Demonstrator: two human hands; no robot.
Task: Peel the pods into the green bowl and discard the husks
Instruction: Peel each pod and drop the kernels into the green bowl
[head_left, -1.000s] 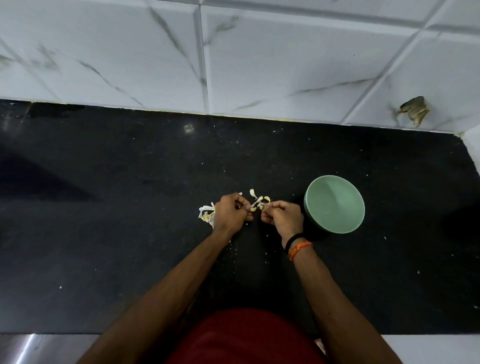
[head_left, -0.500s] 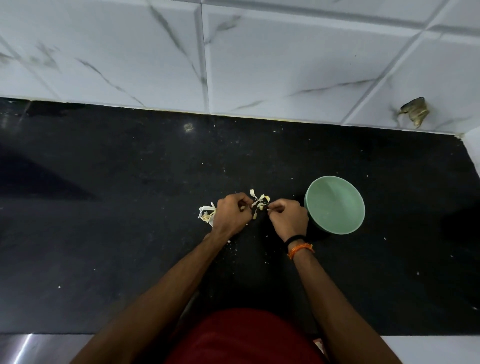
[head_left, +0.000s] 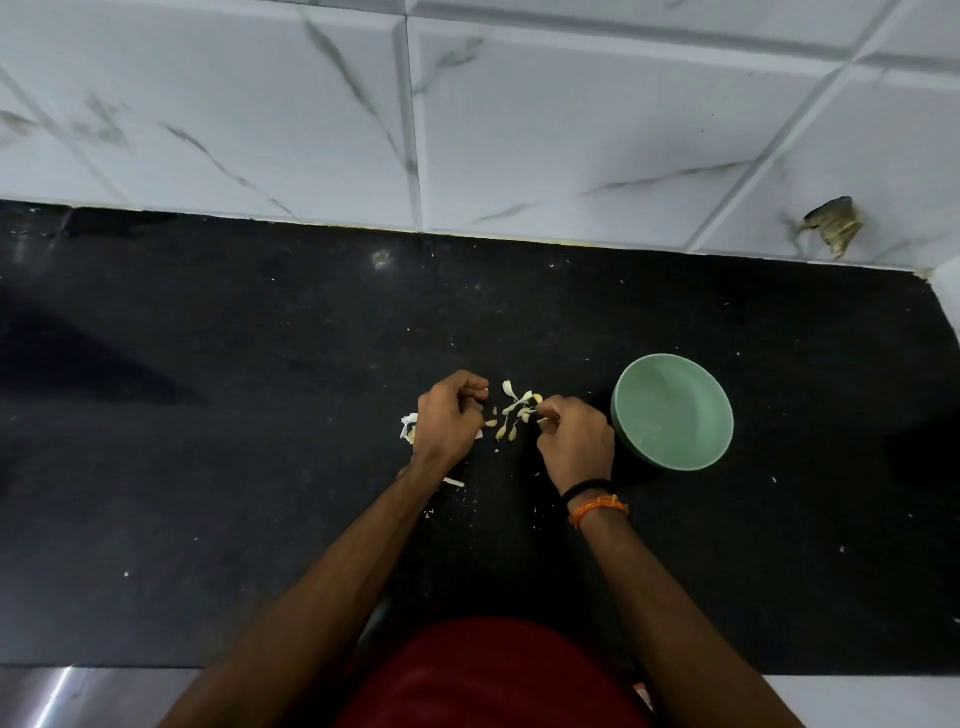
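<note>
My left hand (head_left: 449, 422) and my right hand (head_left: 575, 441) hover over the black counter (head_left: 260, 467), a short gap apart. Several small pale pods (head_left: 514, 415) lie loose on the counter between them. My right hand pinches a small pale pod piece at its fingertips. The fingers of my left hand are curled, and a white bit of husk shows at the hand's lower edge. A small pile of white husks (head_left: 408, 428) lies just left of my left hand, partly hidden by it. The green bowl (head_left: 675, 415) stands right of my right hand, and I see nothing in it.
A white marble-tiled wall (head_left: 519, 130) runs along the back of the counter, with a brownish lump (head_left: 834, 228) stuck on it at the right. Husk crumbs (head_left: 452, 483) are scattered near my left wrist. A steel edge (head_left: 52, 696) shows at the lower left.
My hands, close together on one pod before, have pulled apart. My right hand has moved slightly right toward the bowl. More loose pod pieces now lie between them.
</note>
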